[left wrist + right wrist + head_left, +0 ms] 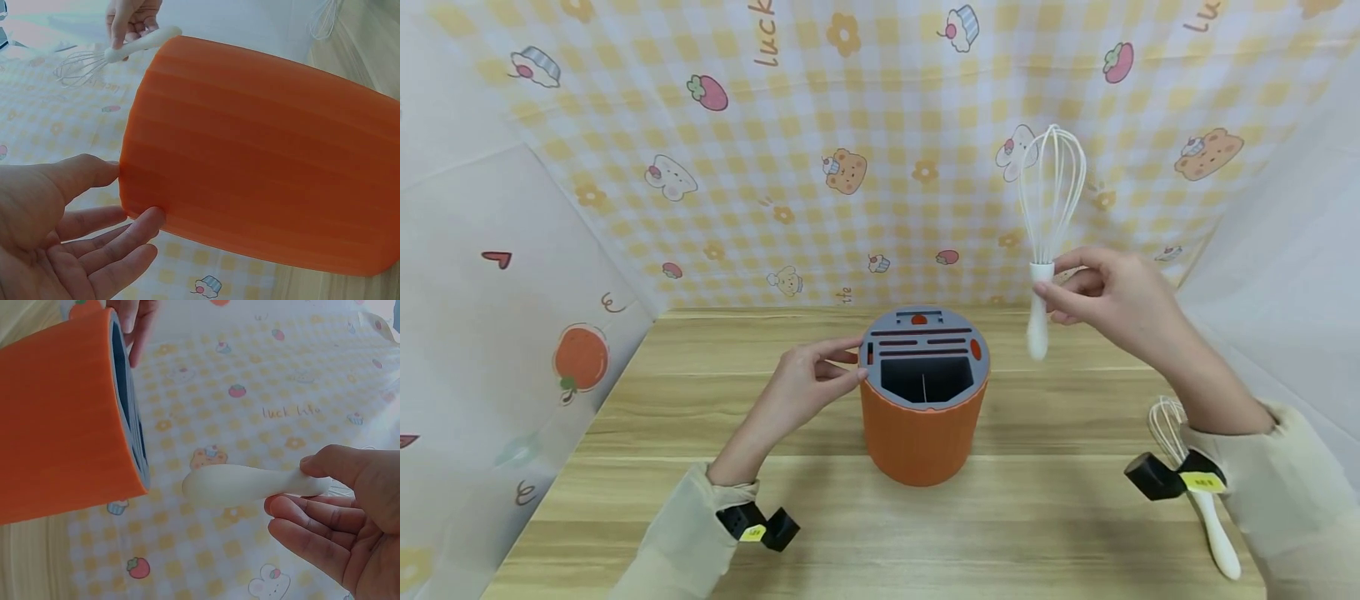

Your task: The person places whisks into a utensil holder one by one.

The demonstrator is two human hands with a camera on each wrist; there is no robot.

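My right hand (1112,296) pinches a white whisk (1037,325) at the top of its handle, wires upward, above and to the right of an orange round utensil holder (925,442). In the right wrist view the whisk's handle (231,485) points toward the holder's rim, apart from it. A grey slotted insert (955,323) with a large divided opening fills the holder's top. My left hand (812,379) touches the left side of the holder's rim with thumb and fingertips. The left wrist view shows those fingers (119,247) loosely extended against the orange wall.
A second white whisk (1213,533) lies on the wooden table (715,433) at the right, partly hidden under my right forearm. Behind the table hangs a yellow checked cloth (887,225). A pale sheet (512,333) hangs at the left side.
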